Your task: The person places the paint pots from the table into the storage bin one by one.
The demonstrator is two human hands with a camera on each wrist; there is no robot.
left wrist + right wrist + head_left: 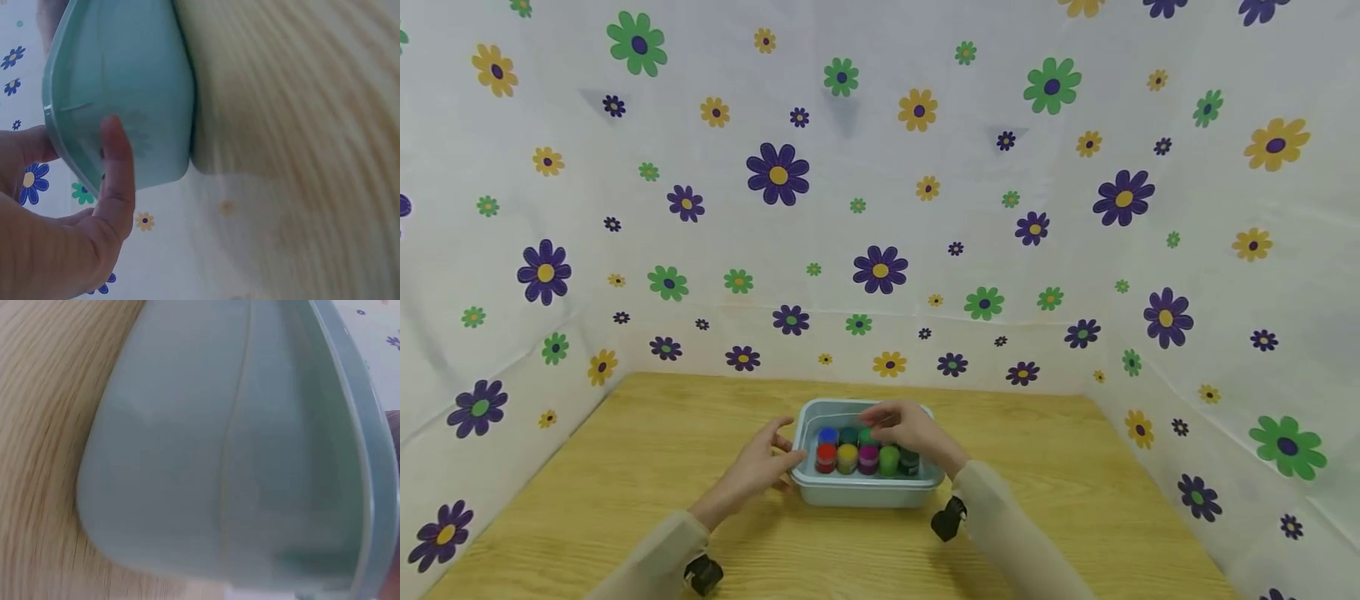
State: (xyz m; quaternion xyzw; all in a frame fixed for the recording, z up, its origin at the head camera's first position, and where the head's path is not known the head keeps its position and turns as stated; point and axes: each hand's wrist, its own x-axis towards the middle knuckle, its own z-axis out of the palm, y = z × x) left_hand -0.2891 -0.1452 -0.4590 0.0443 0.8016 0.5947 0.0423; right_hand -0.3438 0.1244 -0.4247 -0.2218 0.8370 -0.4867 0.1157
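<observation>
A pale blue-green plastic tub [865, 495] stands on the wooden table. Paint jars with coloured lids sit in it in two rows; the front row has a red jar [826, 457], a yellow jar [847, 458], a purple jar [868, 459] and a light green jar [889, 460]. My left hand [758, 460] grips the tub's left end, and in the left wrist view a fingertip [114, 134] lies against the outer wall under the rim. Reaching over the tub's right side, my right hand [908, 427] hovers with loosely bent fingers just above a green jar [865, 435] in the back row.
Behind the front row are a blue jar [828, 436] and a teal jar [848, 436]. White cloth [820, 233] printed with flowers encloses the table [685, 442] at the back and both sides. Small black cameras are strapped to both wrists.
</observation>
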